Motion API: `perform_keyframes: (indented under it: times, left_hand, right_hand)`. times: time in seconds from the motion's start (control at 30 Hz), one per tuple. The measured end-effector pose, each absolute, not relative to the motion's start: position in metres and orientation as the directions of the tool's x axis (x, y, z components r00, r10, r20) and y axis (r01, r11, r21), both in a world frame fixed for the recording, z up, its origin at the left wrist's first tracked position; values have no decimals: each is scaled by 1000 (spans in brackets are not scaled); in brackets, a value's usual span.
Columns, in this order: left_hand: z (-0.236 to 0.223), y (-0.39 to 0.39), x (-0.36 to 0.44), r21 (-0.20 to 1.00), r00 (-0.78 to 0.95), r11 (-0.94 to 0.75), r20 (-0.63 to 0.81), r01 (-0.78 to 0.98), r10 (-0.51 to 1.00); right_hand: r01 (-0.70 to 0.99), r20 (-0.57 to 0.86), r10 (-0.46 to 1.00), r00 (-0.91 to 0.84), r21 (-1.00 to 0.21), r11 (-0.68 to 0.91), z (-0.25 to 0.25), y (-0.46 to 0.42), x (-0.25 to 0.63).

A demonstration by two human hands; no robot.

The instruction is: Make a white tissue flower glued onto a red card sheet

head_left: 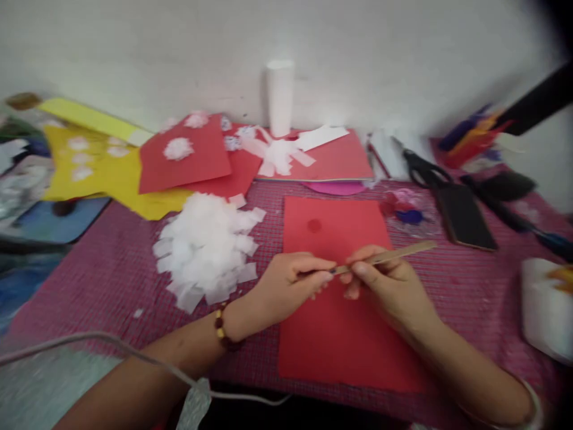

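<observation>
My right hand [396,289] grips a flat, tan wooden stick [407,251] between thumb and fingers, its long end pointing right. At the stick's other end, my left hand [286,280] has thumb and forefinger pinched on the tip, where a small dark spot shows. Both hands are above a red paper sheet [340,346] lying flat on the table, which bears a darker round spot near its top. Left of the sheet sits a heap of small white paper strips [206,239], fanned into a rounded shape.
Behind lie red cards with white paper flowers [185,152], yellow paper [96,161] and a red booklet [335,158]. A white roll [280,98] stands by the wall. Scissors [423,167] and a black rectangular block [465,215] lie at right. A pale cable [147,361] crosses the front left.
</observation>
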State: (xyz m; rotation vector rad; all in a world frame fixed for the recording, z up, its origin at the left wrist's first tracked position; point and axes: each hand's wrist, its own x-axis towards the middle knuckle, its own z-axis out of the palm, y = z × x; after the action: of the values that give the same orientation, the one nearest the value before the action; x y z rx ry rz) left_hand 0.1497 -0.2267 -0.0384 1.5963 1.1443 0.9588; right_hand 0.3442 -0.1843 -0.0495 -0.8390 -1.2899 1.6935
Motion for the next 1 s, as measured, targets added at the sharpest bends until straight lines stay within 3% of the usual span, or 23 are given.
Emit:
perform_keyframes:
  times: [0.1, 0.17, 0.3, 0.43, 0.53, 0.63, 0.8, 0.87, 1.0]
  left_hand:
    - [-45, -230, 151, 829, 305, -377, 264, 413, 915]
    - [-47, -233, 153, 805, 311, -398, 280, 440, 908]
    - [-44, -237, 155, 975, 198, -145, 110, 168, 974]
    - [-46, -236, 157, 990, 238, 109, -84, -95, 968]
    - [-54, -235, 158, 989, 231, 101, -74, -110, 970]
    - [-61, -236, 159, 999, 199, 37, -41, 23, 979]
    - [-65, -237, 159, 899, 440, -228, 45, 373, 897]
    - [-66, -237, 159, 855, 516, -319, 72, 409, 854]
    - [-68, -236, 159, 843, 538, -342, 76, 414, 839]
  right_hand:
    - [-172, -87, 920, -383, -971, -164, -54, -183, 340]
    - [-162, -103, 926, -364, -972, -172, -53, -183, 338]
    - [-217, -121, 906, -405, -950, -224, -48, -186, 336]
    - [-214, -116, 871, -478, -946, -243, -50, -185, 336]
    - [-219, -166, 881, -443, -933, -286, -47, -173, 337]
    - [-259, -189, 926, -327, -924, -280, -39, -146, 336]
    - [-180, -62, 974, -218, -978, -102, -43, -89, 322]
    - [-60, 44, 968, -247, -998, 30, -53, -76, 314]
    - [161, 206, 913, -352, -947, 276, -69, -71, 306]
